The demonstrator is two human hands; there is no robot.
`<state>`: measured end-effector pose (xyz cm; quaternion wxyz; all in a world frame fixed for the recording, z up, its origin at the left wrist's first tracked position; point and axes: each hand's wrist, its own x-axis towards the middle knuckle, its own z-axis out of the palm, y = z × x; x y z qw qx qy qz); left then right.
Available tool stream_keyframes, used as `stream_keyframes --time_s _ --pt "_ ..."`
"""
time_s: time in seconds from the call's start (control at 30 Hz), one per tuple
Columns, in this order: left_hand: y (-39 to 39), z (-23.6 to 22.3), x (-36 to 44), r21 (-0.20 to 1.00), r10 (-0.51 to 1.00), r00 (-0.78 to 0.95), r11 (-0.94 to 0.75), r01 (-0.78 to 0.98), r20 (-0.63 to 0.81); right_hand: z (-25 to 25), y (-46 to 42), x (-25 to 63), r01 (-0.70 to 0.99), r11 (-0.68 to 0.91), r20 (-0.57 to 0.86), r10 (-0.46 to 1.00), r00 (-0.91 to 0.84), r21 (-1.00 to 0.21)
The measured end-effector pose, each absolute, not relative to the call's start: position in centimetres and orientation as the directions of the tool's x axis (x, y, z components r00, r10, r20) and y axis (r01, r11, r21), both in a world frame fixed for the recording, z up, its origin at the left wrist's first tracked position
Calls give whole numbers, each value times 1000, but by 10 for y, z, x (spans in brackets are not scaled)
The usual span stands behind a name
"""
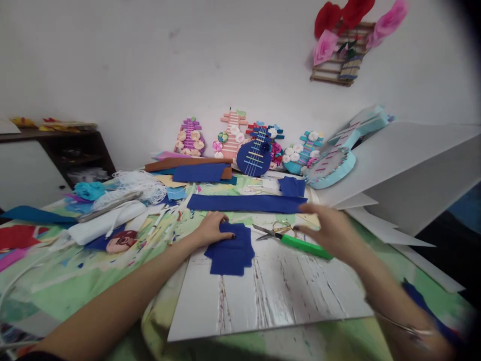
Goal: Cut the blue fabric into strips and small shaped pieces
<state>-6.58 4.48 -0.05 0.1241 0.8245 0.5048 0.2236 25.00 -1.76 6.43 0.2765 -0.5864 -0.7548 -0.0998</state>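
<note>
My left hand (215,229) is at the upper left edge of a small stack of blue felt pieces (231,253), its thumb lying over the top and its other fingers curled at the far edge. The stack lies on a white, scored board (300,296). My right hand (334,233) hovers to the right, slightly blurred, thumb and fingers apart and holding nothing. Close to it lie scissors (278,231) with gold handles and a green utility knife (306,246). Beyond both hands stretches a long blue felt strip (246,203).
Finished felt instruments, including a dark blue one (253,158), stand along the wall. Large white boards (398,160) lean at the right. White cord (139,185) and felt scraps crowd the left. More blue felt (292,186) lies beyond the strip.
</note>
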Motion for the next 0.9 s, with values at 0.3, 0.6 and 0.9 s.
stream_keyframes --time_s 0.3,0.6,0.9 --pt "48 1 -67 644 906 375 -407 648 195 11 9 249 951 234 239 954 -184 -204" --pt "44 2 -66 879 939 310 -268 394 148 -2 16 243 998 43 379 925 -23 -43" --pt "56 0 -78 658 923 216 -380 650 319 -3 8 237 999 33 502 865 -10 -37"
